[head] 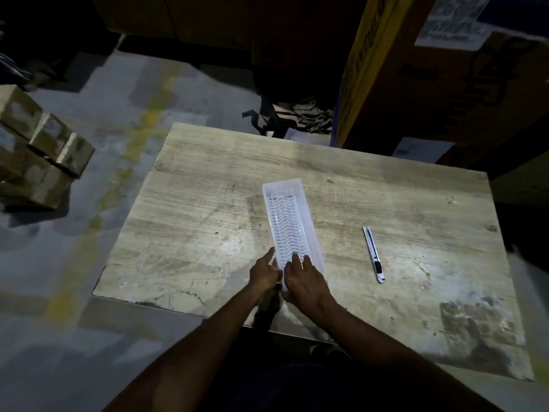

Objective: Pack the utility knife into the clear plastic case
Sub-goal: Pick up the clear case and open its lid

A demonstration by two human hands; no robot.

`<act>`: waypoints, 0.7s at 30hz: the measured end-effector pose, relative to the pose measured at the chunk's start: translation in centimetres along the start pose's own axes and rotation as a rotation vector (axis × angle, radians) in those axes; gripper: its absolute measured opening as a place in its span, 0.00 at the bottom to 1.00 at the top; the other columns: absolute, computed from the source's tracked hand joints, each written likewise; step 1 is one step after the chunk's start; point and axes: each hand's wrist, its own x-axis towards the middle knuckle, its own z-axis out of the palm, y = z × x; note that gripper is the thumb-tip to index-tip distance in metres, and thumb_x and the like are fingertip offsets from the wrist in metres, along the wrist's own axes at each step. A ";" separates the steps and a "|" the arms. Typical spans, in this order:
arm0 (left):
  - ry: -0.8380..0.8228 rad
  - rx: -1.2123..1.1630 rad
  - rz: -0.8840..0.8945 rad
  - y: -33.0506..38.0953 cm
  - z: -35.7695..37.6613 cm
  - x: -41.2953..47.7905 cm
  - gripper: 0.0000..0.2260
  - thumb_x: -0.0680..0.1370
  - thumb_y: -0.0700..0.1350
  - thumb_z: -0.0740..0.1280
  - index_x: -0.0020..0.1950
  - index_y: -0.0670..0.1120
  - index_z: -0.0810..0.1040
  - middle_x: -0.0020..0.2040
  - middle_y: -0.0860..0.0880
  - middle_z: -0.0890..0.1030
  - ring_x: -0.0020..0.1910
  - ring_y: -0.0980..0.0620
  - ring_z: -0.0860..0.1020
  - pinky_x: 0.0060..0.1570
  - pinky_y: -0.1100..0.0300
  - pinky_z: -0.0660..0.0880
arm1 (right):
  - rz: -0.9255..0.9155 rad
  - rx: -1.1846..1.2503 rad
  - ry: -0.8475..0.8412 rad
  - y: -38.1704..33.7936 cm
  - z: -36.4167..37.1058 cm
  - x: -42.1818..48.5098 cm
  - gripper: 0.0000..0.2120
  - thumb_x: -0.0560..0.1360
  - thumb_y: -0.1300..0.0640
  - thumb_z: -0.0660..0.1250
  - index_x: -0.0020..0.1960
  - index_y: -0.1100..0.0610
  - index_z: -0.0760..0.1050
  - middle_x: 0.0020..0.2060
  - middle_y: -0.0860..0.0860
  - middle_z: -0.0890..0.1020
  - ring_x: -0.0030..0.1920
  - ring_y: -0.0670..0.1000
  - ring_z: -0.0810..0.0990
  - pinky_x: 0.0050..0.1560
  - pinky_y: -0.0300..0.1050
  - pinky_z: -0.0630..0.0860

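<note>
On the worn wooden desk [208, 179]: clear plastic case [289, 227], long and ribbed, lying flat at centre. Left hand [264, 273] against its near left edge, fingers pressed to the side wall. Right hand [306, 281] resting over its near end, fingers spread flat. Utility knife [373, 254] well apart to the right, untouched. Cardboard boxes [38, 153] on floor at left.
</note>
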 end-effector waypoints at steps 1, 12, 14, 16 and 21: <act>-0.017 0.010 -0.003 -0.2 0.0 -0.2 0.31 0.73 0.40 0.68 0.74 0.53 0.63 0.57 0.39 0.82 0.53 0.44 0.81 0.55 0.51 0.79 | -0.013 -0.036 -0.027 -0.3 0.7 0.0 0.31 0.67 0.51 0.72 0.63 0.70 0.72 0.62 0.73 0.73 0.62 0.75 0.71 0.55 0.66 0.77; -0.094 -0.136 -0.052 -0.7 -1.1 -0.3 0.19 0.76 0.39 0.64 0.65 0.55 0.76 0.47 0.40 0.85 0.39 0.44 0.83 0.40 0.50 0.83 | -0.002 0.003 -0.032 -1.2 -2.3 -2.3 0.36 0.58 0.45 0.79 0.55 0.70 0.78 0.55 0.72 0.79 0.55 0.71 0.80 0.41 0.56 0.81; -0.061 -0.010 0.023 -0.7 -1.1 -0.2 0.18 0.76 0.44 0.68 0.65 0.52 0.76 0.48 0.40 0.86 0.43 0.44 0.84 0.46 0.51 0.82 | -0.058 0.171 0.084 -0.1 -2.0 -3.0 0.36 0.72 0.48 0.69 0.70 0.69 0.63 0.72 0.69 0.63 0.71 0.70 0.64 0.57 0.59 0.75; 0.026 0.182 0.101 -0.6 -0.8 -0.3 0.20 0.75 0.43 0.69 0.67 0.50 0.75 0.48 0.39 0.85 0.46 0.47 0.83 0.51 0.60 0.78 | -0.053 0.406 0.147 0.9 -1.6 -3.9 0.34 0.74 0.49 0.66 0.73 0.65 0.60 0.75 0.63 0.60 0.74 0.64 0.60 0.64 0.55 0.71; 0.147 0.248 0.109 -0.1 -0.4 -0.2 0.23 0.74 0.39 0.69 0.69 0.44 0.72 0.48 0.39 0.85 0.50 0.45 0.82 0.52 0.64 0.73 | 0.059 1.003 0.359 3.7 -2.0 -6.5 0.27 0.73 0.55 0.69 0.70 0.60 0.67 0.66 0.46 0.72 0.63 0.43 0.72 0.59 0.36 0.71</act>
